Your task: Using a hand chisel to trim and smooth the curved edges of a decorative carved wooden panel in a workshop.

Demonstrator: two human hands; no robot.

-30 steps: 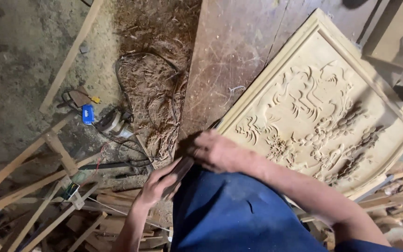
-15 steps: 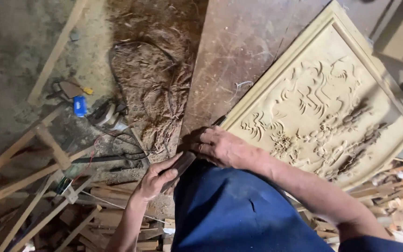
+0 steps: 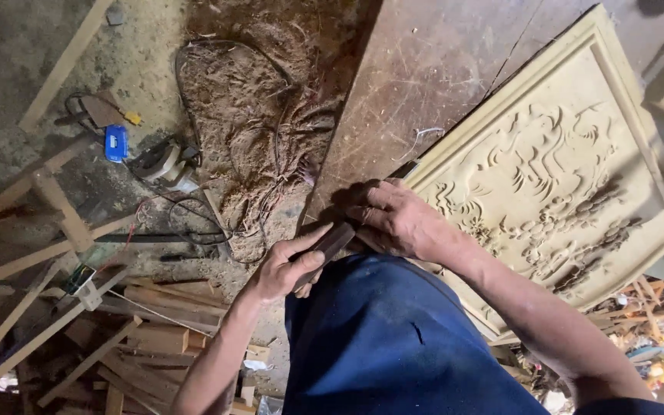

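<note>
My left hand (image 3: 286,265) grips a dark, flat handle-like tool (image 3: 330,244) over my blue-clad knee (image 3: 393,338). My right hand (image 3: 397,219) rests with fingers spread on the near-left corner of a pale carved wooden relief panel (image 3: 562,165); its fingertips meet the tool's upper end. The panel lies tilted on a scratched brown board (image 3: 416,84). What the right hand's fingers hold, if anything, is hidden.
On the dusty floor to the left lie a grey power tool (image 3: 164,163) with tangled cables, a small blue box (image 3: 116,143), a heap of wood shavings (image 3: 259,131) and several loose wooden slats (image 3: 55,261). Wood scraps (image 3: 655,330) pile at the right.
The view has shifted slightly. My left hand has risen toward the right hand, bringing the dark tool up to the panel's corner. The right hand stays on the panel.
</note>
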